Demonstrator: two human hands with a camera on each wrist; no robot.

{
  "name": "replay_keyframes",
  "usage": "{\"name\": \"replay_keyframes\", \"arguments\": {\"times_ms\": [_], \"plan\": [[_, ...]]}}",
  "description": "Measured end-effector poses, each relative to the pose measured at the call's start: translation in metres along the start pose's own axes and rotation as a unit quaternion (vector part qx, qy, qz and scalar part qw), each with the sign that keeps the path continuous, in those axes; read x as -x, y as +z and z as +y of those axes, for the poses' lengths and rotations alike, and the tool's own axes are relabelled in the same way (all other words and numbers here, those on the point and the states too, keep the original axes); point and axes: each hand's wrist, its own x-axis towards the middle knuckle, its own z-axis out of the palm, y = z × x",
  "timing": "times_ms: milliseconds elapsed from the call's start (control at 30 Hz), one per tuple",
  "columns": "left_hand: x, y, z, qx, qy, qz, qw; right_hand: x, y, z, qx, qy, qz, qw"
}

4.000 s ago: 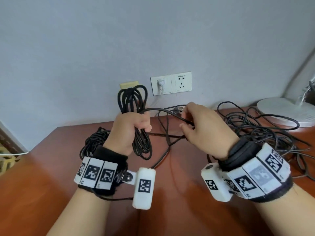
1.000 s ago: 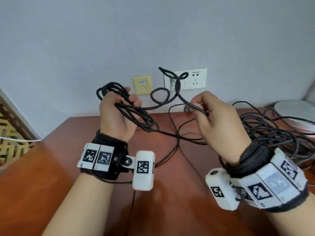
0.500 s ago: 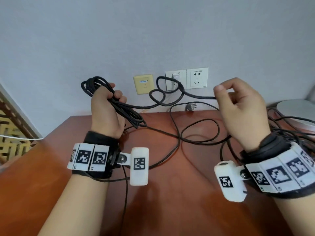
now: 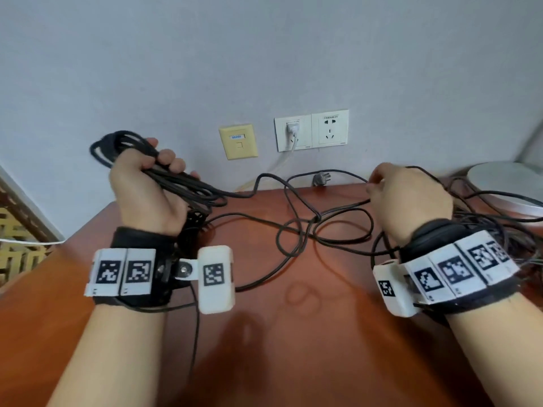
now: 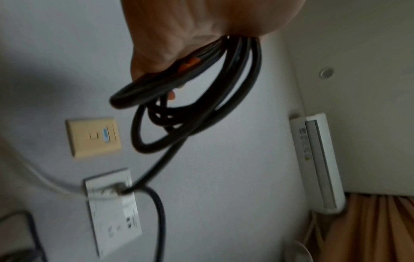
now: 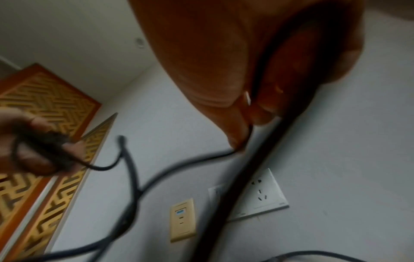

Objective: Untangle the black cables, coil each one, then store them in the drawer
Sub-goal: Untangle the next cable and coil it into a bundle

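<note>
The left hand is gripping a half-wound coil of black cable, fingers curled tight round the bundled loops and lifting them above the far left of the desk. The right hand is pinching a single strand of that cable between thumb and fingertips, over the far right of the desk. Between the two hands the loose length is sagging onto the wood and crossing itself in a small knot near the middle. A bigger tangle of black cable is lying at the right, beside a white lamp base. The drawer is not showing in any view.

Pulling the strand taut from here would likely be tightening that knot rather than freeing it. The loops in the left hand are looking uneven, so a slack grip could be letting them spill. The trailing cable may also be dragging the plug lying at the far edge.
</note>
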Motion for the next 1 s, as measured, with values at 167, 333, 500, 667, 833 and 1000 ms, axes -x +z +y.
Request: {"name": "replay_keyframes", "arguments": {"times_ms": [167,333,500,667,833,1000], "plan": [[0.024,0.031,-0.028,-0.007,-0.013,-0.076,0.997,0.03,0.006,-0.036,0.097,-0.099,0.029,0.99],[0.036,0.038,-0.036,-0.03,-0.017,-0.106,0.994,0.067,-0.006,-0.073,0.034,-0.193,0.112,0.974],[0.05,0.047,-0.036,0.031,-0.037,-0.192,0.98,0.076,0.002,-0.084,-0.176,-0.361,0.045,0.914],[0.046,0.043,-0.03,0.04,-0.061,-0.234,0.97,0.057,0.005,-0.067,-0.259,-0.357,0.029,0.897],[0.041,0.037,-0.026,0.056,-0.052,-0.254,0.964,0.039,0.008,-0.057,-0.221,-0.386,0.035,0.895],[0.034,0.033,-0.029,0.059,-0.015,-0.164,0.985,0.044,-0.004,-0.052,-0.246,-0.46,0.061,0.851]]}}
